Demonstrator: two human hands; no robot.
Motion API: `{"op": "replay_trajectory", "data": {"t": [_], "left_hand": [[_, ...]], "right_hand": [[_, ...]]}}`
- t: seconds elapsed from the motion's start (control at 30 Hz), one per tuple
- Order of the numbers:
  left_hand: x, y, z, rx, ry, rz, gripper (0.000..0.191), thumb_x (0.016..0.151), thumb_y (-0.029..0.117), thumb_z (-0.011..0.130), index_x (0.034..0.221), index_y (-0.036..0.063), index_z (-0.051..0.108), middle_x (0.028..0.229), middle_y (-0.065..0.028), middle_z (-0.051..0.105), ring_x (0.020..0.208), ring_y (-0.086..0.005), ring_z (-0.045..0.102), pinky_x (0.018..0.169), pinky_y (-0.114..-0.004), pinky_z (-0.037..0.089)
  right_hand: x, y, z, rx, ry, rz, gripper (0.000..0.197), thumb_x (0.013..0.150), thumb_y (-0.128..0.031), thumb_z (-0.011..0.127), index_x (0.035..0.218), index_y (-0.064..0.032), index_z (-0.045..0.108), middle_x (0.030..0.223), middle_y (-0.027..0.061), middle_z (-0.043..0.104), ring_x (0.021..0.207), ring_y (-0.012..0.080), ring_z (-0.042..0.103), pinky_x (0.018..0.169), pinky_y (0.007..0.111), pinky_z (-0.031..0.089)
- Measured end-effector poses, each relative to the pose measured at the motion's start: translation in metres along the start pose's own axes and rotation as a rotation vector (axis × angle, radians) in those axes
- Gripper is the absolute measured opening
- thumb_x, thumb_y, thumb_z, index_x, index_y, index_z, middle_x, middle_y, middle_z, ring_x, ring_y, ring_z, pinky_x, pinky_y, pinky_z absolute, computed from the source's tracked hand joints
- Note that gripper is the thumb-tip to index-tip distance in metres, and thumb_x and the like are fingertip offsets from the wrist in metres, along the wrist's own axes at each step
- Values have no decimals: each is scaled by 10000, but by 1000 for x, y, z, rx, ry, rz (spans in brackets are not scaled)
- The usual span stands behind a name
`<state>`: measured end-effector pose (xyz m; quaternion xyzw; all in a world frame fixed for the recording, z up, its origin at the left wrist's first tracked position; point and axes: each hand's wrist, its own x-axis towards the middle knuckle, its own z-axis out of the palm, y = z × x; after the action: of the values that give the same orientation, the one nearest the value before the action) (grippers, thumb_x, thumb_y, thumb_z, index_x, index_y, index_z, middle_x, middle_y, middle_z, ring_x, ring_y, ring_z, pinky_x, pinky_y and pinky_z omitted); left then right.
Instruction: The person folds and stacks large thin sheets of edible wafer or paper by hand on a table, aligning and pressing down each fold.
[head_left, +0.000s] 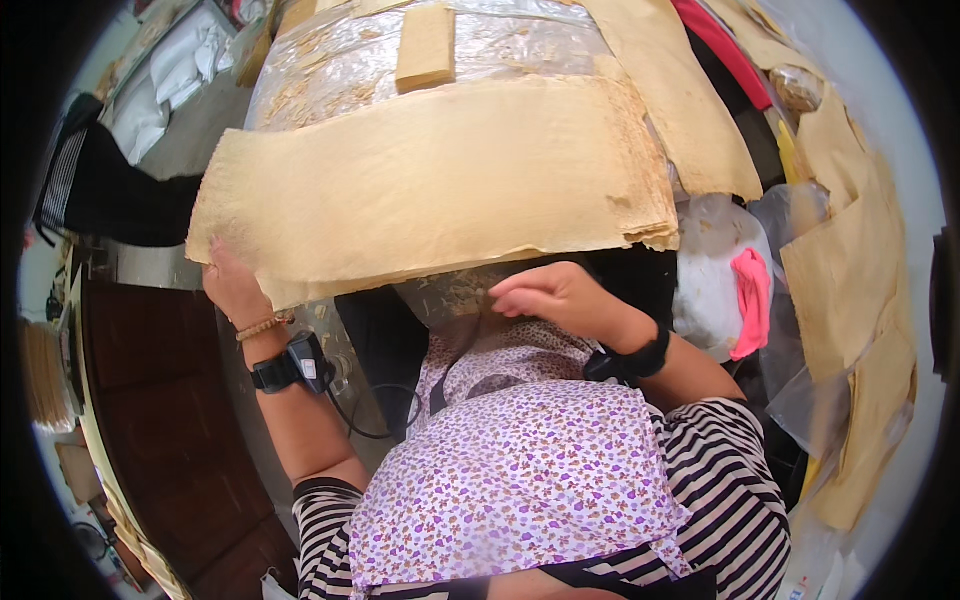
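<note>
A wide tan sheet with rough edges (420, 180), coarse paper-like in look, lies across the work surface before me. Its right end shows several ragged layers, so it appears to be a stack. My left hand (234, 281) grips the near left corner, its fingers partly hidden by the sheet. Below the near edge, above my lap, is my right hand (559, 300). Its fingers are bent and drawn together, apart from the sheet, with nothing visible in them. A small tan block (426, 49) rests beyond the sheet on clear plastic film (517, 45) strewn with tan scraps.
Another tan strip (675, 105) runs along the right side. A pink cloth (750, 304) lies on a whitish plastic-covered surface at my right. More tan sheets (847, 270) hang or lie farther right. Dark brown wooden panels (172, 420) stand at my left, and a dark cable (371, 431) trails from my left wrist device.
</note>
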<state>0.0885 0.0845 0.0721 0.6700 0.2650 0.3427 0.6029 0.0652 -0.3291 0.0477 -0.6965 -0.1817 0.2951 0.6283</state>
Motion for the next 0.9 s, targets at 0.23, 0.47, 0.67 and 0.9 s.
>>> {"op": "replay_trajectory", "data": {"t": [0.23,0.47,0.67,0.9], "left_hand": [[-101,47,125,699,-231,1094,319,949,76,607,1259,92,679,1032,-108,737,862,-257,711,740,-358,571],[-215,31,242,508,-580,1209,391,812,43,657,1200,96,676,1030,-92,744,907,-255,726,748,-358,593],[-238,20,248,693,-862,997,330,924,202,622,1220,55,635,1052,-136,710,969,-286,692,801,-391,571],[-227,48,221,418,-1059,849,404,983,304,627,1263,13,617,1239,-220,664,1150,-376,638,952,-427,517]], "right_hand": [[-48,37,-38,563,398,277,585,1054,-458,499,1387,23,528,1176,170,702,974,219,711,792,316,588],[-35,30,-37,632,393,204,509,1075,-459,444,1331,-37,564,1182,150,705,986,241,705,801,353,573],[-39,41,-47,802,293,67,613,1059,-565,395,1338,-46,562,1182,115,708,1005,241,704,804,349,579],[-36,36,-53,816,289,3,746,1014,-664,419,1365,-19,551,1187,139,707,1010,246,712,749,348,593]]}}
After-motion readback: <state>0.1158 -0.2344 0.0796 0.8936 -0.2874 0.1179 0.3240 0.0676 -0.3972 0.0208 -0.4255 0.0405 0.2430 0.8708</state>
